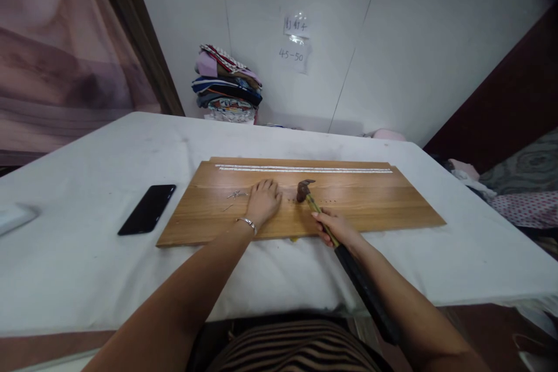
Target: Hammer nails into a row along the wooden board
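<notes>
1. Claw hammer in the right grip: the fingers are closed round its yellowish shaft, just above the black handle sleeve, which runs back from the grip toward the body alongside the right forearm.
2. Left grip lies palm-down on the wooden board, fingers extended and close together, clasping nothing that shows; whether something small sits beneath them, I cannot tell.
3. Step in hand, as I judge it: nailing into the board. A row of dark specks, probably nails set in the wood, shows ahead of the right grip, with more to the left of the hammer head, toward the left grip.
4. Next move, by my reading, calls for a nail steadied upright between the left fingertips, the hammer face squared over it, and those fingers kept out of the line of the blow. Whether the head touches the board or hangs just above it is unclear.
5. Loose nails lie in a small silvery heap just left of the left grip, crossing one another; a single nail rests apart, slightly nearer the body.
6. Look of the hammer: rusty brown head, claw turned up and away to the right, shaft slanting forward and left from the right grip.
7. Look of the board: warm brown grain, flat beneath both grips on the white-covered counter, with two narrow white strips along its far side, beyond the fingertips.
</notes>
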A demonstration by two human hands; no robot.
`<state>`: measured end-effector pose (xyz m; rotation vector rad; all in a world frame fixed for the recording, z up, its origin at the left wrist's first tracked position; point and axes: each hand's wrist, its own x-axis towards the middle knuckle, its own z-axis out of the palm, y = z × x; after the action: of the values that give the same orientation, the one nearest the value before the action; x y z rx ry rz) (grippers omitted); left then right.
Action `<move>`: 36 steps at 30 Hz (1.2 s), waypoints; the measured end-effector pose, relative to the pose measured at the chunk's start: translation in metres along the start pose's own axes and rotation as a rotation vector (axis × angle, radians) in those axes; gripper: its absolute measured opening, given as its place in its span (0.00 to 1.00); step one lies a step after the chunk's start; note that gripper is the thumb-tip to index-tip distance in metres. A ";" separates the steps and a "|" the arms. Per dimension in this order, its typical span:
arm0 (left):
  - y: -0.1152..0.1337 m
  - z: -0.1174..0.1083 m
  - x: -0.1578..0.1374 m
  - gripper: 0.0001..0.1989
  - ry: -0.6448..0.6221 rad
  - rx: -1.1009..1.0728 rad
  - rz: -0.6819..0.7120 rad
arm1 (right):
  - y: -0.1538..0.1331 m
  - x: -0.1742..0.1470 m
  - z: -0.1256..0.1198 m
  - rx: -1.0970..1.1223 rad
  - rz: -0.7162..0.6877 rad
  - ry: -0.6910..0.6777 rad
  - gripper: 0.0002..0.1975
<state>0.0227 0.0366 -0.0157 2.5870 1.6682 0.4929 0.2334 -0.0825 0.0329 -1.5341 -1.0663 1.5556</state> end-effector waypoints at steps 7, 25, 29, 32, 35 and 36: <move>-0.002 0.003 0.000 0.16 0.019 -0.020 0.011 | -0.009 -0.006 0.000 0.036 -0.029 0.001 0.26; -0.003 0.005 0.001 0.15 0.032 -0.041 0.006 | -0.007 -0.004 0.002 0.027 -0.008 0.011 0.24; -0.002 0.003 0.001 0.16 0.017 -0.023 0.008 | -0.003 0.000 0.002 0.014 0.009 0.002 0.23; -0.001 0.002 0.001 0.16 0.012 -0.013 0.003 | -0.004 -0.002 0.002 0.020 -0.012 0.010 0.25; -0.001 0.002 0.001 0.16 0.018 -0.022 0.001 | -0.009 -0.004 0.002 0.036 -0.022 0.032 0.26; 0.000 0.002 0.001 0.16 0.020 -0.025 0.001 | -0.010 -0.005 0.002 0.039 -0.021 0.035 0.25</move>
<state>0.0232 0.0378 -0.0178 2.5737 1.6553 0.5377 0.2315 -0.0826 0.0438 -1.5144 -1.0238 1.5208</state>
